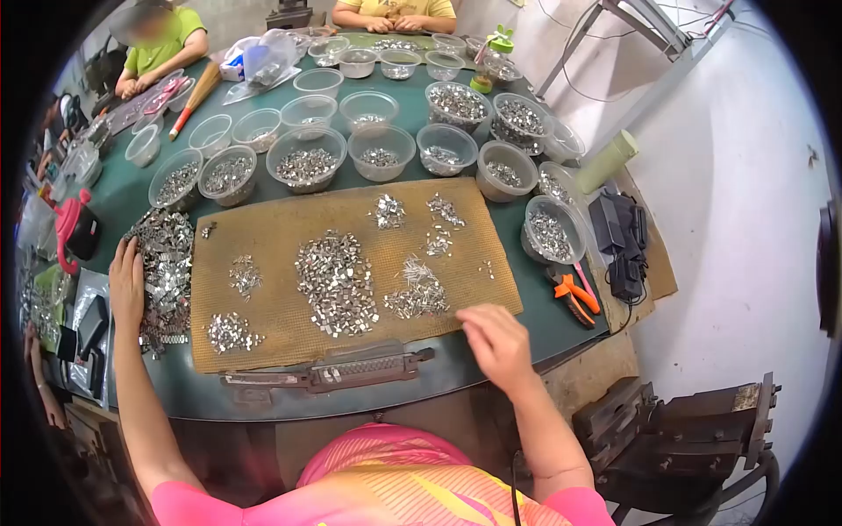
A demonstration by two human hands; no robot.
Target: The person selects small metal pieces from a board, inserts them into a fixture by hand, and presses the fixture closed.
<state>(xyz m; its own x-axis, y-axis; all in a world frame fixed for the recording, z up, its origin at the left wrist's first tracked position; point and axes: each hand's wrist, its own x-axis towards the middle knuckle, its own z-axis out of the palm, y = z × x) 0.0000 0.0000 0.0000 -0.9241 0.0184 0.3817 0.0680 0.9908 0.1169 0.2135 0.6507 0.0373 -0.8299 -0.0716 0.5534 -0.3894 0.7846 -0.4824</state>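
My left hand (128,282) lies with its fingers stretched out along the left edge of a heap of linked metal strips (167,272), which look like watch-band pieces. My right hand (500,344) is closed in a pinch over the lower right part of a tan textured mat (263,302). Whatever it may hold is too small to make out. Nearest to it on the mat is a pile of thin metal pins and bits (417,294). A larger pile of small metal links (336,285) sits mid-mat, with several smaller piles around it.
Several clear plastic bowls (305,162) of metal parts stand behind the mat. Orange-handled pliers (574,296) lie at the right. A dark metal fixture (364,368) sits at the front edge. A pink-and-black container (77,230) stands left. Two people (395,16) sit across the table.
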